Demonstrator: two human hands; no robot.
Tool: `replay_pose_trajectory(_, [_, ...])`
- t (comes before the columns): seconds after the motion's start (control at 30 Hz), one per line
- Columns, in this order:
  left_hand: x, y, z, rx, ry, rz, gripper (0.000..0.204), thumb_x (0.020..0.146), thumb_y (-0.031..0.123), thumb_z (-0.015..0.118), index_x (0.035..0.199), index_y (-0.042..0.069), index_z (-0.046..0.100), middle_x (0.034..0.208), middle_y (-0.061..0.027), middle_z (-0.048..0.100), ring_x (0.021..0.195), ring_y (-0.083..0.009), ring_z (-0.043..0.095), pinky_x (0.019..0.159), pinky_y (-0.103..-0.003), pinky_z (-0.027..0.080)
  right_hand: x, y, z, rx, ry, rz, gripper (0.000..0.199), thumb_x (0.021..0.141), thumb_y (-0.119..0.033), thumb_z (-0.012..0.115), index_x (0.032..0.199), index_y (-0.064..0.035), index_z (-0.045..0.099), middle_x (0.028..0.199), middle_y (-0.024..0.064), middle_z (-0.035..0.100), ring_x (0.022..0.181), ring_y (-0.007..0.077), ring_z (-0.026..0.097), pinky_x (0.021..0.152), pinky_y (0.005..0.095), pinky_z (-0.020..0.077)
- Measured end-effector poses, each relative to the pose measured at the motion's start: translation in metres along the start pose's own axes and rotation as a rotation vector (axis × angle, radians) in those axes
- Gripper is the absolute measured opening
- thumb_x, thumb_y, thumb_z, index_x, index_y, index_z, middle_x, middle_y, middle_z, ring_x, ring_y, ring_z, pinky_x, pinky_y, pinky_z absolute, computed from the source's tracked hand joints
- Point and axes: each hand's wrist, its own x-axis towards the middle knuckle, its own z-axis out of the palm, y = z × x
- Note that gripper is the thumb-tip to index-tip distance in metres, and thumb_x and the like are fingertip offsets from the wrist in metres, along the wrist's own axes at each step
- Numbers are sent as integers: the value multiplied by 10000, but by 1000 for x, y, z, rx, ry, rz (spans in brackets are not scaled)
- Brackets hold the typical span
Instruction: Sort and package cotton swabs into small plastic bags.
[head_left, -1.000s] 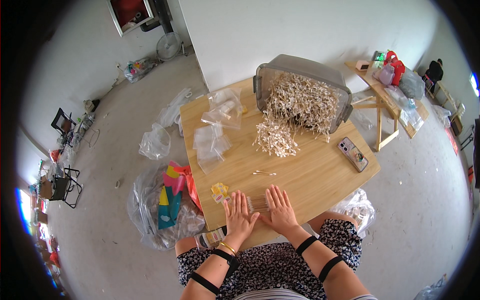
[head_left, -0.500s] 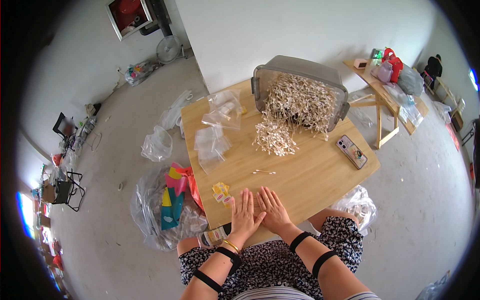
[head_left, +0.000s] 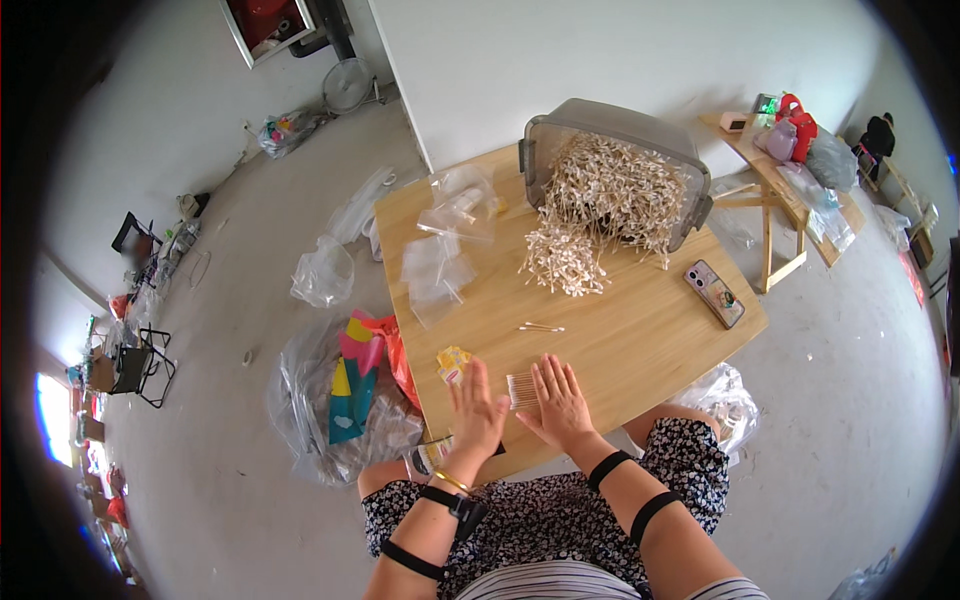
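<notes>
A flat row of cotton swabs [head_left: 521, 391] lies side by side at the table's near edge, between my two hands. My left hand [head_left: 478, 412] is raised a little at the row's left, fingers stretched and holding nothing. Flat beside the row's right end rests my right hand [head_left: 558, 402], its fingers extended and partly over the swabs. A couple of loose cotton swabs [head_left: 541, 328] lie farther up the table. Small yellow-and-white cards [head_left: 453, 360] sit just beyond my left fingertips. Behind, a grey plastic bin [head_left: 620, 122] on its side spills a heap of cotton swabs [head_left: 615, 200].
Clear plastic bags [head_left: 437, 270] lie on the wooden table's [head_left: 640, 345] left part, and a phone [head_left: 714, 294] on its right. A large bag with coloured wrapping [head_left: 350, 400] stands against the left edge. Another table [head_left: 770, 175] with bags is at the far right.
My hands have moved apart, the left one lifting away leftward, so the row of swabs between them shows more. The whole view has shifted slightly.
</notes>
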Motion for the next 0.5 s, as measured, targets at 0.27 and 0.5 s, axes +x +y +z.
replay_pose_trajectory(0.27, [-99,-90,-41,-173,286,-413,749,1049,539,272,1552,-11,206,1610,-228,220,1493,-376,203,1207,-507,144,-20,-32,3,-84,-87,-165,789,984,-521,444,1552,-8,251,1634,169,209,1531,288,144,1249,444,93])
replay_pose_trajectory(0.5, [-125,-83,5,-776,498,-763,510,1037,483,481,901,12,622,811,-55,650,695,-115,625,555,-261,496,-37,-72,10,-85,-117,-247,716,998,-471,437,1558,-56,272,1637,128,226,1528,266,162,1249,448,100])
